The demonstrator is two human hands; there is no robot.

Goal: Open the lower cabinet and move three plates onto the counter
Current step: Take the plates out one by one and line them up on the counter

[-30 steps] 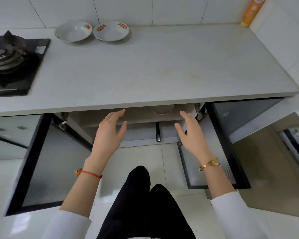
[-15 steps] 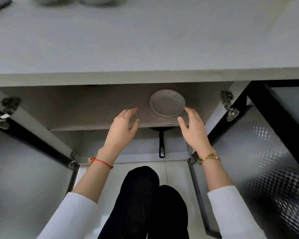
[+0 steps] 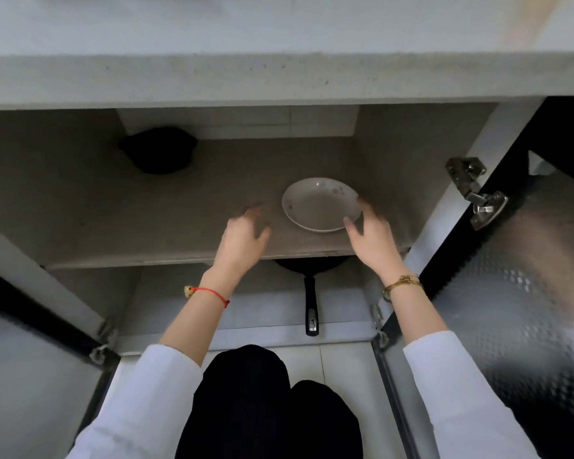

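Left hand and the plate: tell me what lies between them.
In the head view, only bare shelf lies between the left hand and the plate; nothing else sits there.

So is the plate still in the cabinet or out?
In. The plate lies flat on the cabinet shelf, under the counter; both open hands are near it, neither visibly gripping.

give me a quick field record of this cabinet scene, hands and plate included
cabinet doors: both swung open
plate: white, small floral marks, lying flat on the upper shelf, toward its right side
left hand: open, fingers spread, left of the plate, not touching it
right hand: open, at the plate's right rim; contact cannot be told because of blur
frying pan: black, on the level below the shelf, handle pointing toward the person
dark object: at the back left of the shelf, identity unclear
counter: above the cabinet
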